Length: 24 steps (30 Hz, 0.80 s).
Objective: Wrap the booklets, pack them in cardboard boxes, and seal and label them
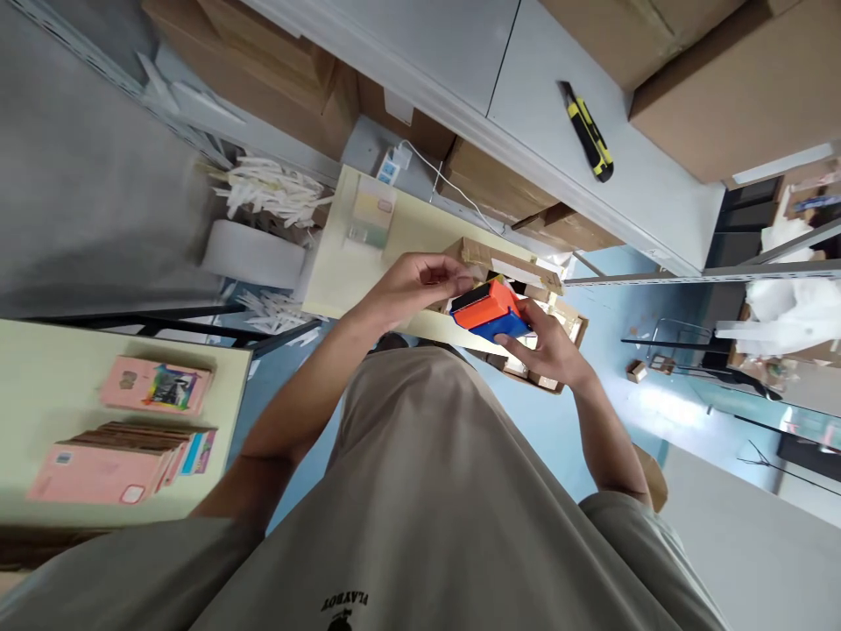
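Left hand (415, 285) stretched forward, fingertips bunched beside orange box (487, 307), hold unclear; right hand (549, 349) angled inward, fingers gripping blue side. Black face toward left hand, long axis unclear.

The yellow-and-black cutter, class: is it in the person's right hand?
No: the cutter lies on the pale shelf, while the right hand holds an orange-and-blue item.

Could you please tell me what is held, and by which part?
The right hand holds an orange-and-blue boxy object by its right-hand end; whether the left hand grips it is unclear.
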Motion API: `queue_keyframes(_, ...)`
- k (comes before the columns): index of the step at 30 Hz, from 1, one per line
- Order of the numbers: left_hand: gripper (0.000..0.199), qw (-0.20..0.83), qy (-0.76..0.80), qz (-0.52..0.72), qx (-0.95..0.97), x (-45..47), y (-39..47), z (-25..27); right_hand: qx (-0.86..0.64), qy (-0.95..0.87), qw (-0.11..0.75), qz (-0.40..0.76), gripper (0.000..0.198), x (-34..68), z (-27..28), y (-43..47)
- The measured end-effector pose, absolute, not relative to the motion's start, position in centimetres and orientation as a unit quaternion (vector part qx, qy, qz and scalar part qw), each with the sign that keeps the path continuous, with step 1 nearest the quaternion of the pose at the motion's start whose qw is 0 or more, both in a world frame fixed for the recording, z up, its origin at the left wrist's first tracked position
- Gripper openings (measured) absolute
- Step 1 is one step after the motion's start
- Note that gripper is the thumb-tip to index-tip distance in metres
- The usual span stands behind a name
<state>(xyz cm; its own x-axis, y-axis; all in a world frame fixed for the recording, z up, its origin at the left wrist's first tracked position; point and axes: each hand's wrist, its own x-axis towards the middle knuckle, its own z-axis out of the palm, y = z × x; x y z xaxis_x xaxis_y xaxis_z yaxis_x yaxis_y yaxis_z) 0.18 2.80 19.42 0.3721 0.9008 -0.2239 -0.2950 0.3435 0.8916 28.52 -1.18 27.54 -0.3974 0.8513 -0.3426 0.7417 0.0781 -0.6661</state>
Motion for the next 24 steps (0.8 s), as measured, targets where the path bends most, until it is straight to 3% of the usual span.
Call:
queue_keyframes(10,0.044,0.682,0.433,0.495,0.321,1.6,0.3,14.4,-0.619,-0.690,-0.116,0.357,0.078,23.8,31.8,2.7)
queue_keyframes(16,0.043,0.665,0.488,0.515,0.234,1.2,-0.1,11.2,-0.605,-0.665,-0.258,0.353,0.073,24.0,37.5,5.9)
queue_keyframes(20,0.046,0.670,0.510,0.507,0.184,1.2,1.6,7.3,-0.637,-0.637,-0.285,0.326,0.073,24.4,41.2,7.0)
queue_keyframes(24,0.040,0.710,0.508,0.468,0.138,3.6,2.2,5.0,-0.644,-0.648,-0.291,0.284,0.074,23.4,41.1,8.0)
